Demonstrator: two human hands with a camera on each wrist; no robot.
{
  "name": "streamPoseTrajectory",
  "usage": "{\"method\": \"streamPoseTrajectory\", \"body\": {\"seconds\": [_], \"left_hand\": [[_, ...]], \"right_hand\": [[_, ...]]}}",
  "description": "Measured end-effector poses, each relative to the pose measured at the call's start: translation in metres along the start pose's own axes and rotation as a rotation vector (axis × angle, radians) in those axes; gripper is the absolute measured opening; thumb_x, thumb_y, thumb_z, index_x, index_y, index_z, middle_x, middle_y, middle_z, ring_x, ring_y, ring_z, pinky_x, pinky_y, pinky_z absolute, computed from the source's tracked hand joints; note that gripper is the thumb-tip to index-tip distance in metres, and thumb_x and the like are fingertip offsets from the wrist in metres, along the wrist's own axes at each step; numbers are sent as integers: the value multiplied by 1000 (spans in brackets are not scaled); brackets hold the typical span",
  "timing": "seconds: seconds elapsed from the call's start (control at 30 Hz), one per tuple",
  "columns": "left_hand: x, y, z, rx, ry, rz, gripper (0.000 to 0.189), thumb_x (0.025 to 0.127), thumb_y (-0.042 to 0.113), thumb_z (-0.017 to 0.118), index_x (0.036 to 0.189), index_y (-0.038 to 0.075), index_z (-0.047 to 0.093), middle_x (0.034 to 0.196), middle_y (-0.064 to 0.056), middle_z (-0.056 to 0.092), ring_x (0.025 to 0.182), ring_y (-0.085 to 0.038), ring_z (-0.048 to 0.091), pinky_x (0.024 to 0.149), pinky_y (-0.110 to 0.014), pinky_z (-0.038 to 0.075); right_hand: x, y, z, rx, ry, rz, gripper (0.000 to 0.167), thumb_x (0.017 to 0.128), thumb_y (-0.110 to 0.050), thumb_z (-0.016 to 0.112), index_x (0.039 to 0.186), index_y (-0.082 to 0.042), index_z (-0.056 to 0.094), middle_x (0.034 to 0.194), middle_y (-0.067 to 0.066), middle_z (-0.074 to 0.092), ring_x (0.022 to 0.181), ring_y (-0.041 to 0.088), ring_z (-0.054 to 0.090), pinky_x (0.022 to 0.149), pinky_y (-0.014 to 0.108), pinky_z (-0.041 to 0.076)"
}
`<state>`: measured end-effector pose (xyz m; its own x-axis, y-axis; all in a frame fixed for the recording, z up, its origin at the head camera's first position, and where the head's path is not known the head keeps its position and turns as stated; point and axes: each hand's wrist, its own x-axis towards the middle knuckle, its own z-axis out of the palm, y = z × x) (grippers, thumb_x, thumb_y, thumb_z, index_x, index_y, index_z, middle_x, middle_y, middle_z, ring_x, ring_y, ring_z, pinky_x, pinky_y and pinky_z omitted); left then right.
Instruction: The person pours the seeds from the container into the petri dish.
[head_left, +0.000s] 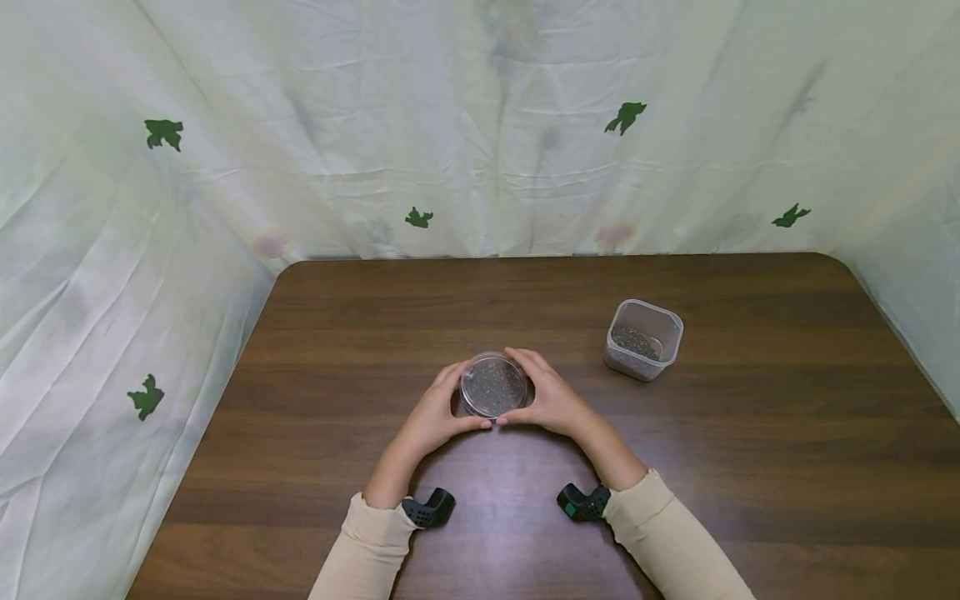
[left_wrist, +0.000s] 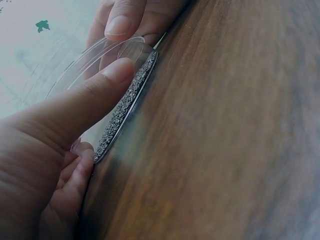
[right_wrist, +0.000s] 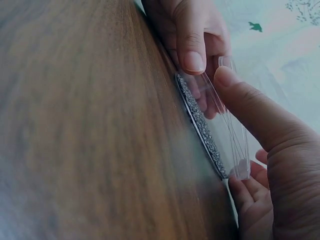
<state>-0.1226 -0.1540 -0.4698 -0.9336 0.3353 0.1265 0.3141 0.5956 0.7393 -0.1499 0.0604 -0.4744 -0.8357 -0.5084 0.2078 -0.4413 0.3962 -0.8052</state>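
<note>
A clear round dish (head_left: pixel 493 387) with a layer of grey granules stands on the table between both hands. My left hand (head_left: pixel 437 411) curves round its left side, fingers behind and thumb at the front. From the right, my right hand (head_left: pixel 555 402) holds it in the same way, and the two thumbs nearly meet. In the right wrist view a transparent lid (right_wrist: pixel 241 150) sits over the dish, looking slightly tilted, with the right thumb by its rim. The granules (left_wrist: pixel 120 117) fill the bottom of the dish in the left wrist view.
An uncovered clear plastic tub (head_left: pixel 643 340) with similar granules in its bottom stands at the back right of the brown wooden table (head_left: pixel 360 325). A pale cloth (head_left: pixel 465 125) with green leaf shapes hangs behind the table and along its sides.
</note>
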Motion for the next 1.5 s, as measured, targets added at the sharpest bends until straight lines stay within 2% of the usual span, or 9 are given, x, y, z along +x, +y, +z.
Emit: {"method": "streamPoseTrajectory", "body": {"seconds": [0.53, 0.97, 1.1, 1.5], "left_hand": [[1, -1, 0, -48, 14, -12, 97, 59, 30, 84, 135, -2, 33, 132, -17, 38, 119, -26, 39, 99, -36, 32], [0, -1, -1, -70, -1, -32, 99, 60, 30, 83, 137, -2, 30, 133, -17, 35, 119, -27, 41, 98, -35, 33], [0, 0, -1, -61, -10, -37, 99, 60, 29, 84, 137, -1, 29, 134, -17, 35, 117, -28, 42, 97, -34, 34], [-1, -2, -1, 9, -5, 18, 98, 61, 29, 83, 137, -3, 30, 134, -17, 36, 120, -27, 38, 99, -41, 31]], "right_hand": [[1, 0, -1, -33, -25, 0, 97, 60, -39, 82, 136, -3, 34, 136, 10, 37, 123, 22, 34, 100, 41, 29], [1, -1, 0, -44, -43, -16, 97, 61, -37, 82, 137, -2, 33, 137, 11, 36, 123, 24, 35, 99, 42, 30], [1, -2, 0, -45, -53, -11, 97, 61, -36, 82, 137, -2, 32, 138, 12, 35, 124, 25, 34, 99, 43, 30], [0, -3, 2, -48, -65, -15, 99, 61, -38, 81, 138, -1, 30, 138, 12, 34, 124, 24, 34, 100, 40, 30]]}}
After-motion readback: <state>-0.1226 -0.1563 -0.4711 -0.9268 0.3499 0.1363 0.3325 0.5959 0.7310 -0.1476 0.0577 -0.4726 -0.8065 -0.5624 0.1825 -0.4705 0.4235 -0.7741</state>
